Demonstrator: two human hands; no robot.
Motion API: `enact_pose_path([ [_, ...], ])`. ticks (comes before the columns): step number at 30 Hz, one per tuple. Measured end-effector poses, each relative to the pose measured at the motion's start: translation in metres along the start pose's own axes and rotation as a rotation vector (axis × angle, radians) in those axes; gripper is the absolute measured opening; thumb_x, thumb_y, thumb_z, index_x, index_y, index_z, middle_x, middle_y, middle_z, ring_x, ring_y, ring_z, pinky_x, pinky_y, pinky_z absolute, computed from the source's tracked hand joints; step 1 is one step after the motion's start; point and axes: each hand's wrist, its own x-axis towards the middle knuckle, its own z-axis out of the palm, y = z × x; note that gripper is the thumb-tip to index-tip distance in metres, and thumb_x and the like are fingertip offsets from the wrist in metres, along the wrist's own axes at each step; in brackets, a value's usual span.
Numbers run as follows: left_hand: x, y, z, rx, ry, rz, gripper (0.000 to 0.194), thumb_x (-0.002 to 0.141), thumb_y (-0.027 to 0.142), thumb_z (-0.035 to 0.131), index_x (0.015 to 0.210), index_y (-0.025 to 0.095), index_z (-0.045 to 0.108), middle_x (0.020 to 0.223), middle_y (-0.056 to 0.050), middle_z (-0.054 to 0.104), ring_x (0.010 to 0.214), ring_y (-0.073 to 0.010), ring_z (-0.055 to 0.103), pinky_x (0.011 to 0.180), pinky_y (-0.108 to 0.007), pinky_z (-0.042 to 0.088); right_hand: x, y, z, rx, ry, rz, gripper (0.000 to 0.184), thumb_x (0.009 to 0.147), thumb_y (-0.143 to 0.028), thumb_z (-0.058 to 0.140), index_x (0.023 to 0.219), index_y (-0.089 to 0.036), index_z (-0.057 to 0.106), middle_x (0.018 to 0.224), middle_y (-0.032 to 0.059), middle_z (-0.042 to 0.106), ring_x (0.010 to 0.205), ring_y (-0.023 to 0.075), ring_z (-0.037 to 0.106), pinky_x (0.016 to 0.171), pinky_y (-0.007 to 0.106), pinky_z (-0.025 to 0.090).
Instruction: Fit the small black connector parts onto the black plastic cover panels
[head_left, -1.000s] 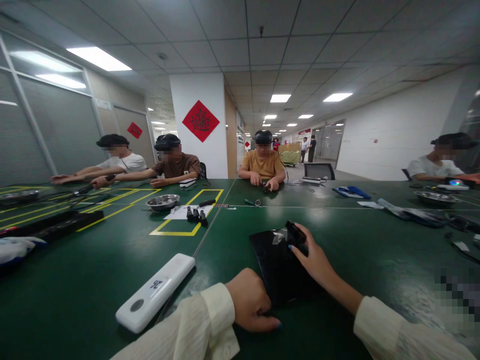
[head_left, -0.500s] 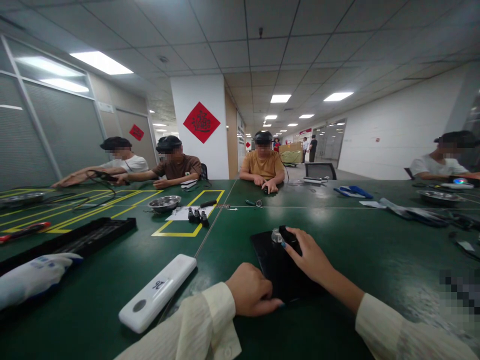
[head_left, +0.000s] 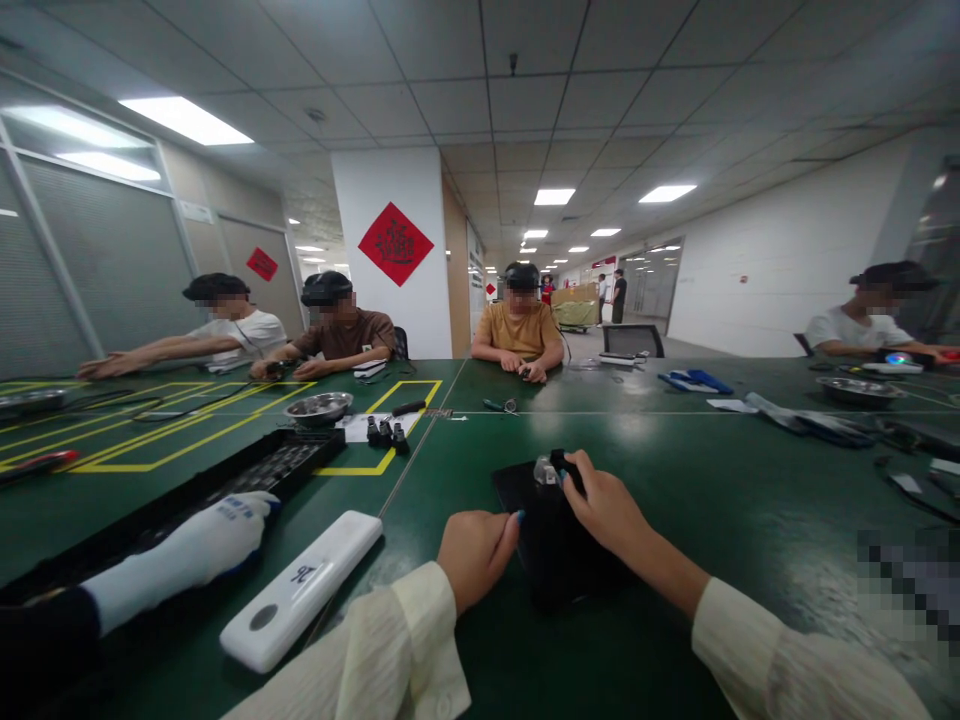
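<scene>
And here is the small black object [head_left: 561,464], over the far part of the black mat [head_left: 551,565], right beside a clear piece [head_left: 544,471]. The right hand [head_left: 606,502] has it pinched between thumb and fingers, while the left hand [head_left: 476,552] hovers around the mat's left edge, fingers curled in and thumb drawn against them; whether anything sits in that pinch, one cannot tell.

Out to the left on the green table [head_left: 712,490] lies a white case [head_left: 300,590] marked 26, set at a slant. Past it, another person's gloved hand [head_left: 229,535] reaches in at a long black tray [head_left: 281,455], with a metal bowl [head_left: 319,408] just beyond the tray's far end. Three black pieces [head_left: 386,435] stand close together by a white sheet [head_left: 352,430], and across the table a person in a tan shirt [head_left: 517,330] has both hands together at the tabletop.
</scene>
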Motion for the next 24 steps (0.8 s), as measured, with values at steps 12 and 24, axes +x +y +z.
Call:
enact_pose_path([
  [12,-0.002,-0.005,0.003,-0.153,0.18,-0.2,0.053,0.094,0.038,0.024,0.047,0.017,0.036,0.043,0.003,0.035,0.041,-0.0073,0.032,0.047,-0.024,0.02,-0.012,-0.002,-0.007,0.077,0.026,0.007,0.03,0.091,-0.03,0.032,0.112,-0.018,0.048,0.088,0.0089,0.07,0.081,0.024,0.067,0.07,0.031,0.045],
  [24,-0.002,-0.004,0.0,-0.157,0.174,-0.091,0.047,0.093,0.031,0.029,0.05,0.017,0.041,0.046,0.002,0.04,0.043,-0.0077,0.039,0.048,-0.023,0.024,-0.004,0.025,-0.015,0.738,0.077,0.479,0.029,0.083,-0.047,0.034,0.09,-0.023,0.048,0.042,-0.0061,0.046,0.04,0.018,0.049,0.044,0.028,0.036],
])
